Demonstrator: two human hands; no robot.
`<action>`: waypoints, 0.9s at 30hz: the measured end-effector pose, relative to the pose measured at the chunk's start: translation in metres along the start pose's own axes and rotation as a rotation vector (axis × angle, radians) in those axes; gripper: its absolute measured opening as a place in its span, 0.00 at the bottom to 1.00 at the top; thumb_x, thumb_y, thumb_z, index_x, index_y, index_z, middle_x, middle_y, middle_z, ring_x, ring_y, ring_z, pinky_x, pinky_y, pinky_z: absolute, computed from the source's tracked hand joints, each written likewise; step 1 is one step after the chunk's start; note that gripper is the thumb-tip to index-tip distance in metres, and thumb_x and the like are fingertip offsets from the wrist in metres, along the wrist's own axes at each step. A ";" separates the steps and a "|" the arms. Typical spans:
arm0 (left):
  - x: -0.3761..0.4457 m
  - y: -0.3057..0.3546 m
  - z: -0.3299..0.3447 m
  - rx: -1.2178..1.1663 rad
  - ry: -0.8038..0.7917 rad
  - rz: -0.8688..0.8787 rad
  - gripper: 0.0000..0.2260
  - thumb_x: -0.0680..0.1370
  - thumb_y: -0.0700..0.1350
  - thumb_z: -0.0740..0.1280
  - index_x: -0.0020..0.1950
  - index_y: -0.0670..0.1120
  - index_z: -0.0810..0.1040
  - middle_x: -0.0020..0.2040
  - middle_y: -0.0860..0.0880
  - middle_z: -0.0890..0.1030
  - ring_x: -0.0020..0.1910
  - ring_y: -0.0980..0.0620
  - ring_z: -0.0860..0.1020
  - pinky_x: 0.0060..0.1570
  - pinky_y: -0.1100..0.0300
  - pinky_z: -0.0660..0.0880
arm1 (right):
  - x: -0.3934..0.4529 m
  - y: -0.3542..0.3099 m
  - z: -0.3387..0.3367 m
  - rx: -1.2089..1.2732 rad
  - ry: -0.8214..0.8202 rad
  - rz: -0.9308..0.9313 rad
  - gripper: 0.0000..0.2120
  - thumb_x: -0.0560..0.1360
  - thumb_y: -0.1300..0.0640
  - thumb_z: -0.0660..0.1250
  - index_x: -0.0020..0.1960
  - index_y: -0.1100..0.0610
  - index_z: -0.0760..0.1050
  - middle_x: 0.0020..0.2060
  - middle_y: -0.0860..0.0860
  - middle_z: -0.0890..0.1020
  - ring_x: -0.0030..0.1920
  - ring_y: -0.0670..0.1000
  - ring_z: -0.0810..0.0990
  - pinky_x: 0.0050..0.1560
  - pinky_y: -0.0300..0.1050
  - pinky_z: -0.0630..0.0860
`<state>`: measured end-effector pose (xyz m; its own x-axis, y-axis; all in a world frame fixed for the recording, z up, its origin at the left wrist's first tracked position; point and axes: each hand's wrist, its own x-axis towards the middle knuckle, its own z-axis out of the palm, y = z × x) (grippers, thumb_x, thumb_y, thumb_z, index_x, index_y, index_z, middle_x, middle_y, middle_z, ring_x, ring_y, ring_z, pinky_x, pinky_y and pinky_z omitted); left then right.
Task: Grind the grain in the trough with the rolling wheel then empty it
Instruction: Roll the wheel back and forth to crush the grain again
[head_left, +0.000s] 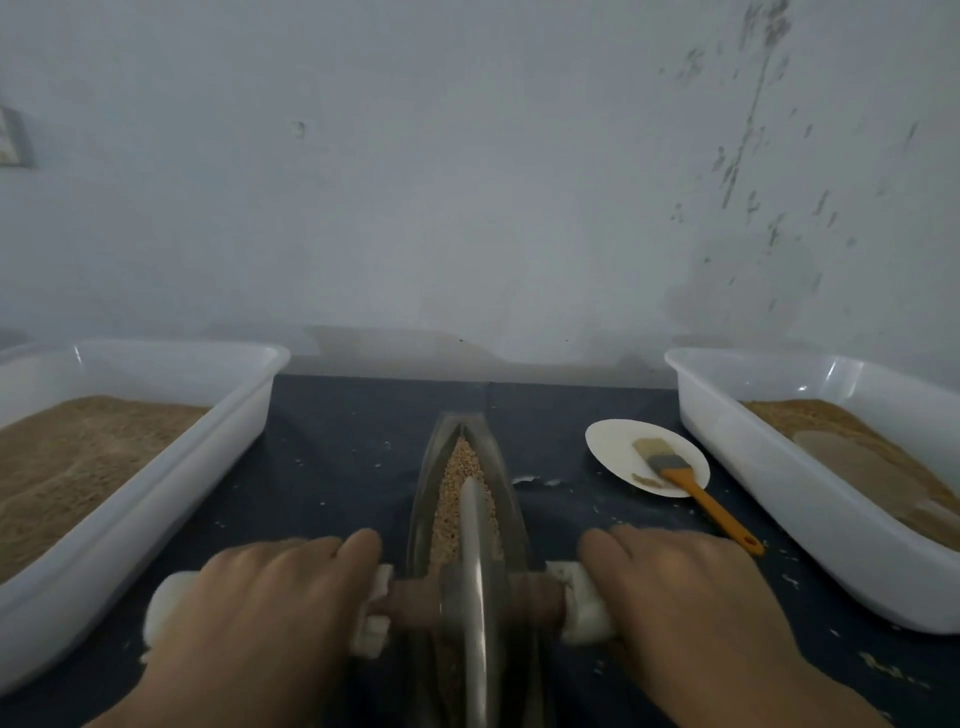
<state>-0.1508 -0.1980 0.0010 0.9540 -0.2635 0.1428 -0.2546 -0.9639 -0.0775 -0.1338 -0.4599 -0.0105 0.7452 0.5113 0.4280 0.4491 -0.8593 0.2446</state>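
At the far left a white plastic tub (156, 457) sits on the dark table (337, 441), holding a bed of brown ground meal (78, 457); no writing or label can be read on it or anywhere else. Next comes the left hand (260, 613), palm down, its fingers wrapped over the white left handle (166, 603) of the axle. In the middle lies the long boat-shaped metal trough (506, 499), pointing away from the person, with pale cracked grain (457, 467) along its groove. The thin metal wheel (475, 571) stands upright in that groove near the close end, on a brown wooden axle (535, 597). The right hand (685, 608) grips the white right handle (587, 613) the same way. Beyond it a white paper plate (613, 441) carries a brush (675, 473) with an orange handle that overhangs the plate's rim. At the far right stands a second white tub (779, 509) holding more brown meal (810, 415).
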 end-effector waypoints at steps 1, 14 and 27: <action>0.010 -0.003 0.008 0.061 0.026 -0.035 0.13 0.75 0.59 0.63 0.42 0.61 0.57 0.39 0.61 0.66 0.33 0.62 0.63 0.32 0.65 0.57 | 0.007 0.001 0.008 0.006 -0.033 0.011 0.22 0.47 0.49 0.80 0.35 0.49 0.73 0.26 0.47 0.75 0.24 0.47 0.74 0.21 0.42 0.69; 0.094 -0.020 0.032 0.239 0.344 -0.056 0.12 0.73 0.52 0.67 0.44 0.54 0.63 0.41 0.55 0.75 0.38 0.55 0.75 0.37 0.60 0.65 | 0.081 0.028 0.071 -0.014 -0.056 0.206 0.13 0.72 0.46 0.67 0.50 0.51 0.68 0.46 0.49 0.79 0.44 0.54 0.79 0.37 0.47 0.69; -0.012 -0.006 0.004 0.067 0.151 0.080 0.11 0.74 0.59 0.63 0.46 0.60 0.60 0.42 0.59 0.70 0.46 0.58 0.75 0.44 0.60 0.69 | -0.005 0.001 0.002 0.001 -0.114 0.071 0.21 0.51 0.45 0.77 0.38 0.46 0.71 0.30 0.46 0.76 0.29 0.47 0.76 0.27 0.43 0.70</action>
<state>-0.1602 -0.1886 -0.0045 0.8952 -0.3466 0.2801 -0.3127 -0.9364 -0.1596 -0.1363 -0.4631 -0.0137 0.8266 0.4468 0.3422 0.3936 -0.8936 0.2160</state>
